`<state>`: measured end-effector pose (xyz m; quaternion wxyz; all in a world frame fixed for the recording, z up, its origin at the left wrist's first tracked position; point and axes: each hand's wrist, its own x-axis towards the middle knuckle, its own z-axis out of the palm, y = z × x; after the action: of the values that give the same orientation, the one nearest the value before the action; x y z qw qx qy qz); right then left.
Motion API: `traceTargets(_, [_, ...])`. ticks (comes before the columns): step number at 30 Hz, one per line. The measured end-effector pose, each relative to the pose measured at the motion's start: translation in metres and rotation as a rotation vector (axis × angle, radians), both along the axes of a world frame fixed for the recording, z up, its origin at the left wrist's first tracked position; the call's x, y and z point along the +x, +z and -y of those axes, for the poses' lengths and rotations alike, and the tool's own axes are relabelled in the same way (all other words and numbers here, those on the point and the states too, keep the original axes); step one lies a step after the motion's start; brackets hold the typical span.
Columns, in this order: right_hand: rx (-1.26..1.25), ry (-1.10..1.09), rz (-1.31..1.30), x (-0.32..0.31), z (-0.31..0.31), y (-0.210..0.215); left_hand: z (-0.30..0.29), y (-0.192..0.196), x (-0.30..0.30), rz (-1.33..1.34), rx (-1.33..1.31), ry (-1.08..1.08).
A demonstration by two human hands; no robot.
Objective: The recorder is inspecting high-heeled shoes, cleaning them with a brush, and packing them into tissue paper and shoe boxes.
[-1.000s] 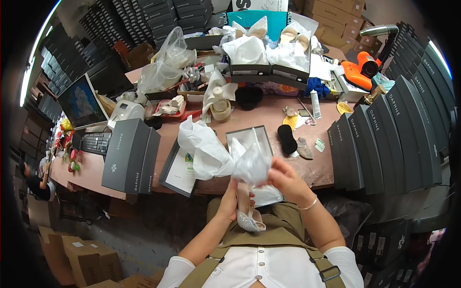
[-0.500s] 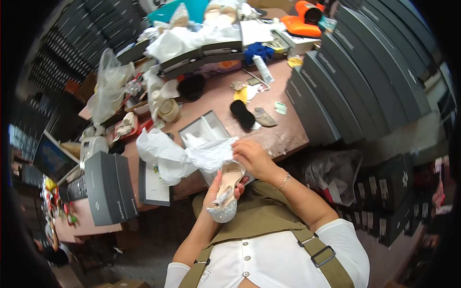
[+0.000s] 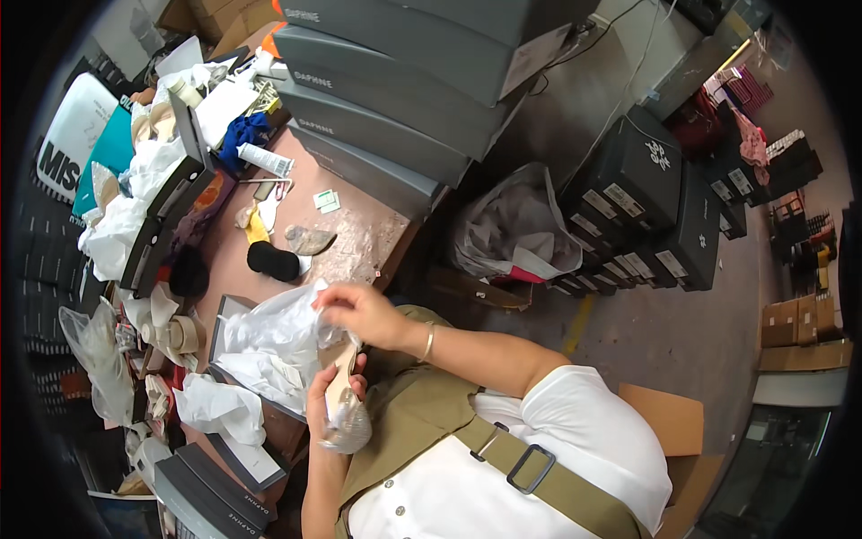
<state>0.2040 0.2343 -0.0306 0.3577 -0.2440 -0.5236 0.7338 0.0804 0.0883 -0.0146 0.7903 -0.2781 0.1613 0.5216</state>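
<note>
My left hand (image 3: 325, 393) grips a beige shoe (image 3: 341, 388) whose toe end sits in a clear plastic wrap, held over my lap. My right hand (image 3: 357, 311) pinches the crinkled clear plastic bag with white tissue paper (image 3: 269, 334) just above the shoe. The paper spills out of an open grey shoe box (image 3: 226, 310) at the table's edge, close to both hands.
On the brown table (image 3: 359, 235) lie a black pad (image 3: 273, 261), a white tube (image 3: 265, 161), a tape roll (image 3: 184, 334) and more tissue. Grey shoe boxes (image 3: 377, 135) are stacked at the table's far side. Black boxes (image 3: 646, 207) and a plastic bag (image 3: 516, 225) stand on the floor.
The view has swung strongly to the right and rolled, so the table now sits at the left. My hands keep hold of the shoe and the plastic, close to my body.
</note>
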Motion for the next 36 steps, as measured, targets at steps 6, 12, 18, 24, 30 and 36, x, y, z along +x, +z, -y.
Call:
traceTargets(6, [-0.264,-0.274,-0.269,0.07,-0.002,-0.003,-0.03,0.008,0.034,-0.295,0.139,-0.325])
traceTargets(12, [-0.472,-0.5,-0.395,0.133,-0.002,-0.028,-0.056,-0.008,0.097,0.198,0.0,-0.273])
traceTargets(18, [0.232,-0.509,0.072,0.155,-0.004,-0.02,-0.057,-0.026,0.098,0.132,0.095,-0.294])
traceTargets(24, [0.709,-0.248,0.546,0.147,0.0,0.021,-0.048,-0.015,0.103,-0.48,0.113,-0.279])
traceTargets(30, [-0.362,-0.46,-0.188,0.141,-0.012,-0.036,-0.044,-0.014,0.096,0.07,0.05,-0.212])
traceTargets(36, [-0.346,-1.213,-0.281,0.242,-0.04,-0.087,-0.049,0.021,0.102,-0.456,0.163,-0.452])
